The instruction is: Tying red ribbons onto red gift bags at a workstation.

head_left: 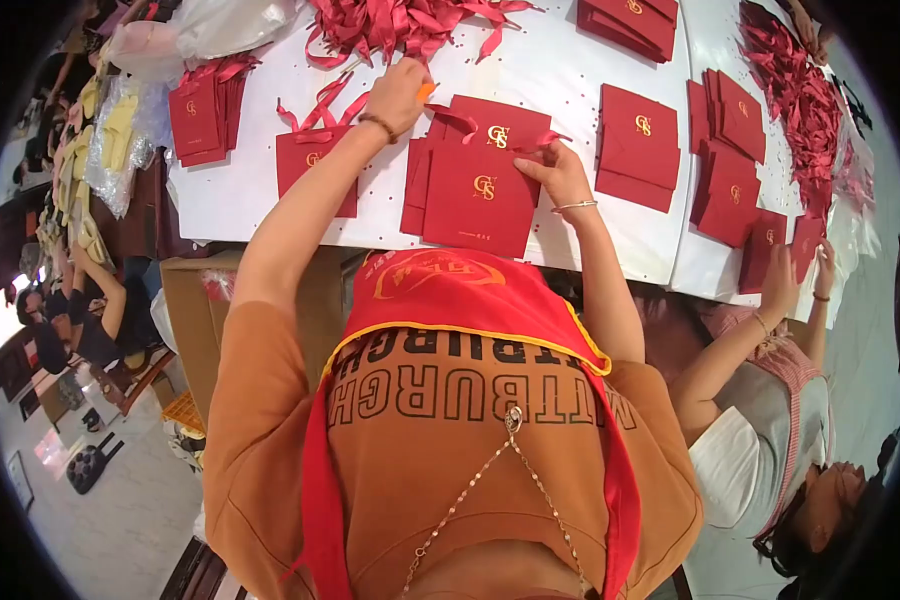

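Observation:
A red paper bag [478,205] with gold lettering lies in front of me on the white table, on top of other red bags [417,190]. Red ribbon [457,121] shows at both sides of its upper part. My right hand [560,177] grips the bag's upper right edge, thumb on its front, beside the ribbon end. Up and to the left, my left hand [398,92] is closed around a small orange thing [425,92], mostly hidden by the fingers. That hand is just below a heap of red ribbons [385,25]. Under my left forearm is another ribboned bag [300,170].
Stacks of red bags lie at the left [202,120], right [638,150] and far right [735,195]. A co-worker's hands [782,290] hold a small red item near another ribbon heap [795,110]. A cardboard box [195,310] stands below the table's front edge.

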`<state>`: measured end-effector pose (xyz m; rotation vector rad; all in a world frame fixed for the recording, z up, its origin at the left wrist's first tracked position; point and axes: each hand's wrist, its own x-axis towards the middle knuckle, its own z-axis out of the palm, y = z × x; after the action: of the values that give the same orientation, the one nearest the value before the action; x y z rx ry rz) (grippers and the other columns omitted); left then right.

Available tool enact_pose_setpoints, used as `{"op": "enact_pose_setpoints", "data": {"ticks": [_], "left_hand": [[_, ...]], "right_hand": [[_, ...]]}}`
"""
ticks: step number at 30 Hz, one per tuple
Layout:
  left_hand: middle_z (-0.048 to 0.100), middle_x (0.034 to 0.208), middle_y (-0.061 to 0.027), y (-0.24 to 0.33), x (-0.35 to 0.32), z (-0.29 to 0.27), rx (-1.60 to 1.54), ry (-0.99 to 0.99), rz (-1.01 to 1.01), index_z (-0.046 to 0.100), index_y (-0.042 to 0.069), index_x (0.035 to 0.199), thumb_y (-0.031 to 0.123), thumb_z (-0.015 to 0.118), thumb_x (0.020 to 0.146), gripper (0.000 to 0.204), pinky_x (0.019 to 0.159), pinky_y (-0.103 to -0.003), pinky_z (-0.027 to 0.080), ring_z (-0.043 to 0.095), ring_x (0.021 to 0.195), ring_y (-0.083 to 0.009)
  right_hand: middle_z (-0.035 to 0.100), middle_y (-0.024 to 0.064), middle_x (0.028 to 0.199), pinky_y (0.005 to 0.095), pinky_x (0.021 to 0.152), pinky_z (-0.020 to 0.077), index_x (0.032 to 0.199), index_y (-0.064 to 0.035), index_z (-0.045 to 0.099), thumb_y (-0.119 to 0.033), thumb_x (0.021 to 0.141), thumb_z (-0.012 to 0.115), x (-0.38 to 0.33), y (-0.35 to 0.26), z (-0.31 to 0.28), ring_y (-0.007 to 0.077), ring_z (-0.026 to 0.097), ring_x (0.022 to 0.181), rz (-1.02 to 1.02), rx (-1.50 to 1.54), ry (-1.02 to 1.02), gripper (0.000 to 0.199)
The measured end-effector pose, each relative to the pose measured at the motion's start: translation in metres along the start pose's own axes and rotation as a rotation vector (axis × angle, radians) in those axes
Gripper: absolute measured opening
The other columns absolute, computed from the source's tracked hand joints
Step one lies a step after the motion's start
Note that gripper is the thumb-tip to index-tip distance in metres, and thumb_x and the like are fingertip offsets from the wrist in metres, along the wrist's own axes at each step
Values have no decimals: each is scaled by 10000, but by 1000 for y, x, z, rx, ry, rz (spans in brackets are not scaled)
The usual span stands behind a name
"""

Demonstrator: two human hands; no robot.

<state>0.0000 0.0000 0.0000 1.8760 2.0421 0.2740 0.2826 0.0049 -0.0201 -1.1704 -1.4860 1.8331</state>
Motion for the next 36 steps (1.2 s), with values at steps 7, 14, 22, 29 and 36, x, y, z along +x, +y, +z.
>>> {"op": "enact_pose_setpoints", "data": {"ticks": [7, 14, 22, 29, 36], "left_hand": [[517, 1134, -118, 22, -111, -67, -499, 4, 326, 518, 52, 864, 133, 518, 847, 83, 933, -350, 328, 474, 1058, -263], [423, 1248, -271, 9, -161, -152, -1374, 395, 569, 533, 76, 892, 203, 488, 872, 136, 1037, -500, 198, 358, 1220, -385], [569, 802, -90, 29, -141, -125, -1586, 305, 117, 474, 64, 1063, 168, 513, 871, 221, 635, -295, 426, 547, 730, -196], [568, 801, -66, 37, -124, -32, -1748, -53, -373, 523, -8, 999, 100, 490, 879, 165, 585, -225, 452, 566, 648, -123], [589, 785, -86, 63, -116, 1, -1366, -57, -381, 526, -21, 975, 65, 547, 841, 161, 578, -209, 468, 600, 663, -133]], "right_hand": [[623, 99, 794, 361, 616, 469, 823, -57, 627, -333, 718, 668, -22, -33, 8, 285, 588, 694, -151, -919, 252, 299], [577, 77, 722, 390, 567, 433, 738, -71, 578, -280, 726, 657, -25, -53, 24, 270, 555, 653, -343, -991, 261, 225], [569, 92, 837, 376, 695, 439, 845, -61, 607, -127, 689, 649, 7, -28, 52, 279, 544, 800, -702, -890, 69, 174], [569, 84, 803, 394, 676, 450, 881, -101, 613, -168, 672, 667, 5, -43, 58, 284, 548, 788, -596, -1029, -28, 226], [613, 110, 797, 355, 676, 463, 932, -55, 610, -258, 662, 711, 12, -50, 51, 275, 590, 768, -126, -756, -192, 353]]}}
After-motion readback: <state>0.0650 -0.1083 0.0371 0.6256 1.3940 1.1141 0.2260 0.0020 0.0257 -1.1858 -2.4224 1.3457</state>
